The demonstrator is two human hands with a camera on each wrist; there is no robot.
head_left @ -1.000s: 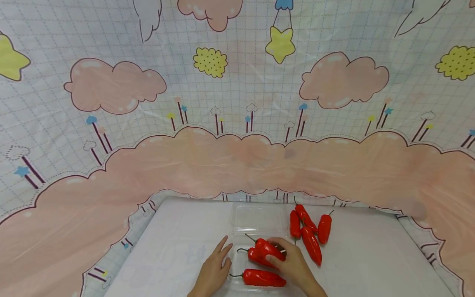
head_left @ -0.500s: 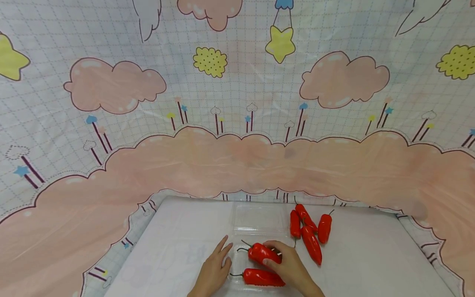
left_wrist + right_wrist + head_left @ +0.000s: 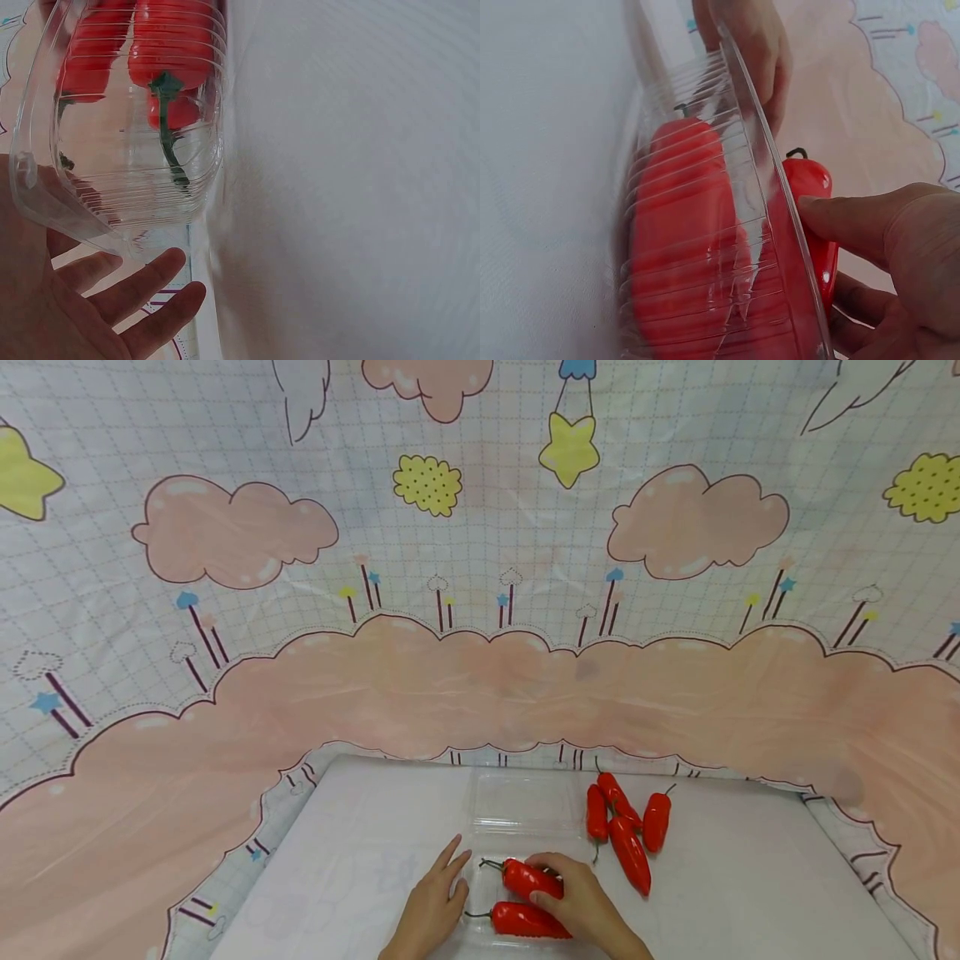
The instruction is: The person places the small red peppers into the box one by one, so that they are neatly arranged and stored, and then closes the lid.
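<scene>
My right hand (image 3: 581, 902) pinches a glossy red pepper (image 3: 528, 878) between thumb and fingers, over the base of a clear plastic clamshell box (image 3: 486, 893). In the right wrist view the thumb presses this pepper (image 3: 810, 180) beside the box rim (image 3: 776, 180). Another red pepper (image 3: 528, 920) lies in the near part of the box. A further pepper in the box is mostly hidden under the held one; its stem shows. My left hand (image 3: 431, 902) rests at the box's left end, its fingers (image 3: 142, 289) spread and extended, the thumb partly behind the plastic.
The hinged lid (image 3: 525, 802) lies laid back behind the box base. To the right, a long red pepper (image 3: 630, 856) and several others lie on the white tabletop (image 3: 750, 877). A printed cloth (image 3: 480, 693) hangs behind the table.
My right hand has lowered the held pepper and drawn it nearer to me, down onto the pepper beneath. The left hand has stayed still.
</scene>
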